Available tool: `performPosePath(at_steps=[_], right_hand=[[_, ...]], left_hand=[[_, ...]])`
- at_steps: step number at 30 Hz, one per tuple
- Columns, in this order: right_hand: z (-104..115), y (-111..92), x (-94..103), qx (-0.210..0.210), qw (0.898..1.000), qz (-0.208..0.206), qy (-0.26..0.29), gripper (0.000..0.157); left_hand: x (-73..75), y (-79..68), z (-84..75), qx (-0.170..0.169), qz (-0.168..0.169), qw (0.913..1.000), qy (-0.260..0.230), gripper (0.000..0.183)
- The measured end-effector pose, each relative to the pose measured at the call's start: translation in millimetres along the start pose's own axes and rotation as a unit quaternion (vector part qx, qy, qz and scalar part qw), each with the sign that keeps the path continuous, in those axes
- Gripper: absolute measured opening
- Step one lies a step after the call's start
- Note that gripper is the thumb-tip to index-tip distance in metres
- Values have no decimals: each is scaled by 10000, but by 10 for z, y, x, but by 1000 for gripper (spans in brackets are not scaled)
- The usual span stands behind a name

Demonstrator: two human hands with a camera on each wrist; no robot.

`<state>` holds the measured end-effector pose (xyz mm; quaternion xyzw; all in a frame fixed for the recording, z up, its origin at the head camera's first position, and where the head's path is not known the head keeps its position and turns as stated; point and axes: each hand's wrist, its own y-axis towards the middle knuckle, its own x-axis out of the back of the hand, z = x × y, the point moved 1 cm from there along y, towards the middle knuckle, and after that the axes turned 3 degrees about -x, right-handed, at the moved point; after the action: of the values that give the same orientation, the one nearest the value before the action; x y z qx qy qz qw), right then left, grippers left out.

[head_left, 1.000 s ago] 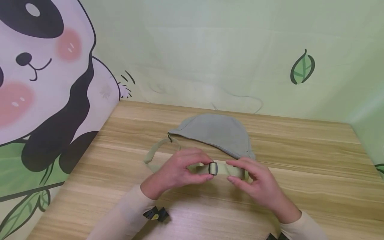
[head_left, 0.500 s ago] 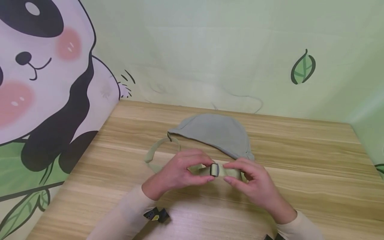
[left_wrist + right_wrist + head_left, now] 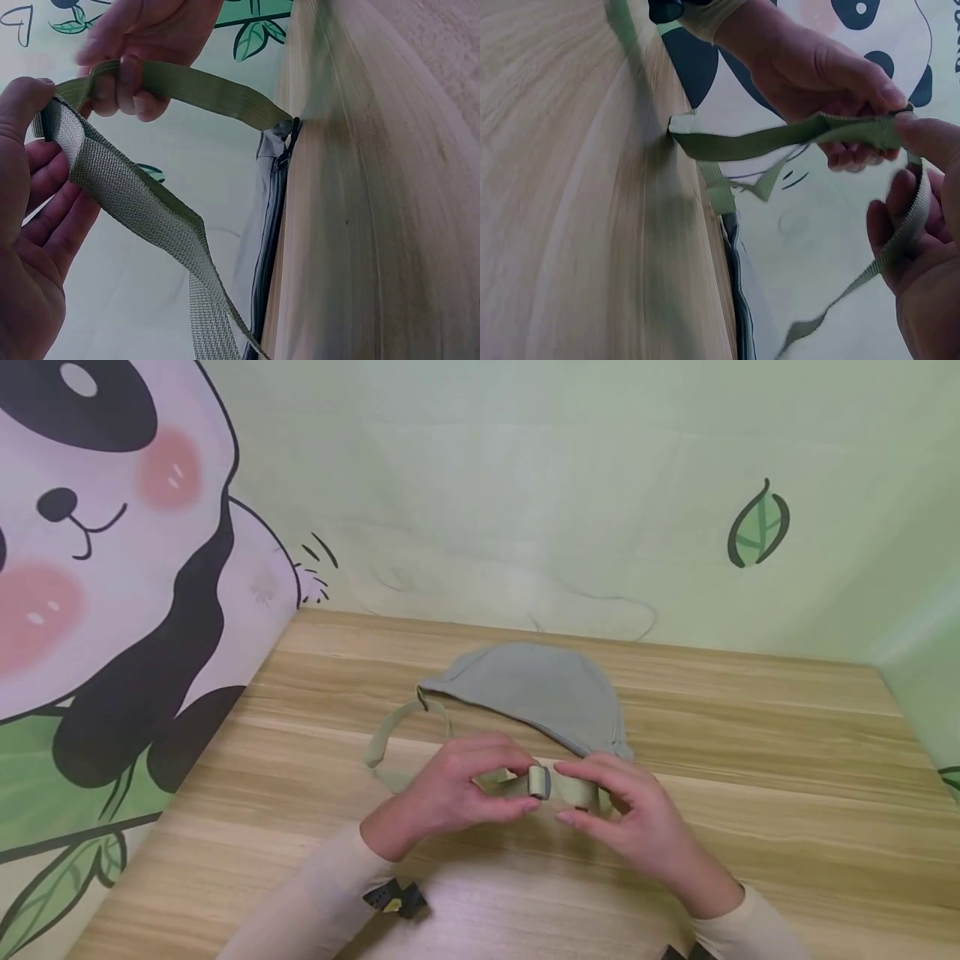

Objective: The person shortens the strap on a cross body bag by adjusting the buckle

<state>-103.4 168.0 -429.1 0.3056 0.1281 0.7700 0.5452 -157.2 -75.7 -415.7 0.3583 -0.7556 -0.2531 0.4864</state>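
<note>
A grey zippered waist bag lies on the table beyond both hands. Its pale green webbing strap runs up off the tabletop and loops between them. In the head view, my left hand pinches a dark slider buckle on that strap between thumb and index finger. Just to its right, my right hand holds the webbing, with fingers curled about it in the left wrist view. The right wrist view has the right thumb against the strap close by the left fingertips.
A wood-grain table meets a pale green wall at its back edge. A printed panda covers the left wall. A slack loop of strap lies left of the bag.
The left hand and buckle have shifted slightly right. The right hand has slid a little left along the strap, narrowing the gap between the hands. The bag stays nearly where it was.
</note>
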Motion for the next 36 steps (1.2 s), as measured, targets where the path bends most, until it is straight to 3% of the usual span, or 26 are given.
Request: performPosePath(at_steps=[10, 13, 20, 24, 27, 31, 36], right_hand=[[-33, -24, 38, 215, 9975, -150, -649, 47], [-22, -26, 26, 149, 9989, -165, -406, 46], [17, -25, -26, -78, 9970, -265, 720, 43], [31, -14, -61, -242, 9951, -328, 896, 43], [17, -5, -69, -159, 9971, -380, 634, 44], [-20, -11, -50, -38, 9994, -323, -98, 50], [-64, -49, -17, -13, 9943, -83, -1062, 60]], left_hand=[[-6, -12, 7, 119, 32, 9999, -38, 22], [-6, -17, 4, 213, 73, 9997, 18, 23], [-27, -24, 5, 180, 86, 9998, 7, 26], [-41, -18, 10, 85, 77, 9999, 14, 26], [-40, -15, 8, 45, 64, 9999, 66, 26], [-37, -14, 2, -35, 60, 9999, 93, 26], [-32, -13, -2, -72, 24, 9999, 97, 25]])
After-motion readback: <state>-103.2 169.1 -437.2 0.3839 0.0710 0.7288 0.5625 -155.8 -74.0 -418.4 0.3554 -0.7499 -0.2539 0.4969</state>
